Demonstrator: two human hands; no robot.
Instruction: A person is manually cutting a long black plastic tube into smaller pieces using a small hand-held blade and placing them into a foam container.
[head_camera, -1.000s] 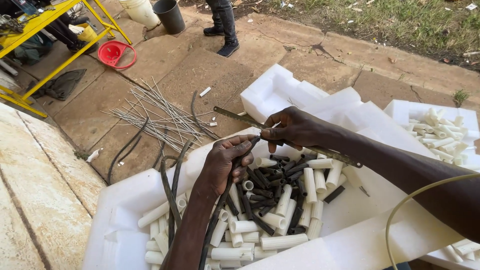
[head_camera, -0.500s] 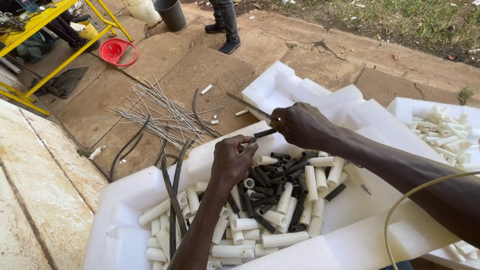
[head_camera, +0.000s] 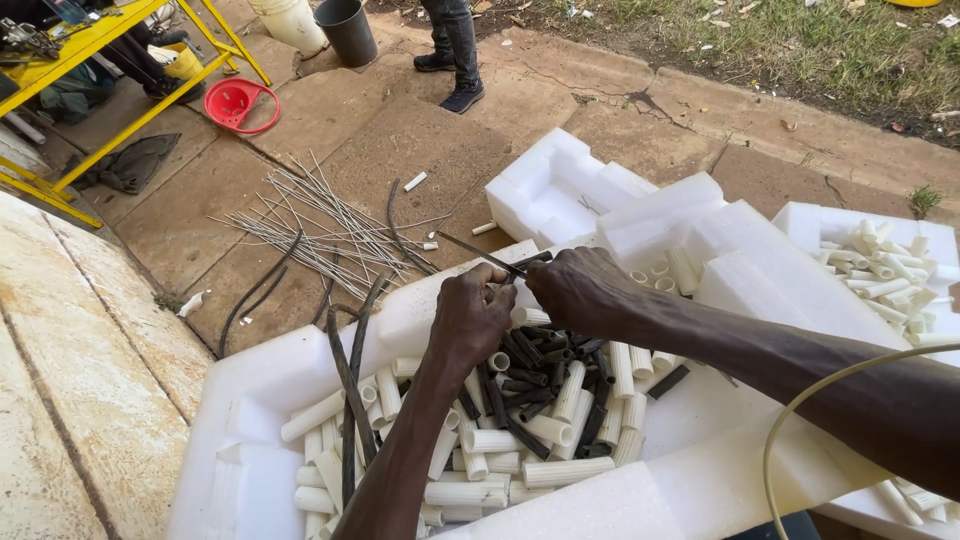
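Since the earlier frames, the right hand (head_camera: 580, 290) has been brought down toward the left hand (head_camera: 472, 315), so that both are now closed together at the centre of the head view, on a thin dark rod (head_camera: 480, 254) pointing to the upper left and, it seems, a short black tube (head_camera: 532, 259). They are held just above the white foam tray (head_camera: 250, 400) of white and black tube pieces (head_camera: 540, 375). The step is probably done best if rod and tube are kept in one line and gripped near the joint.
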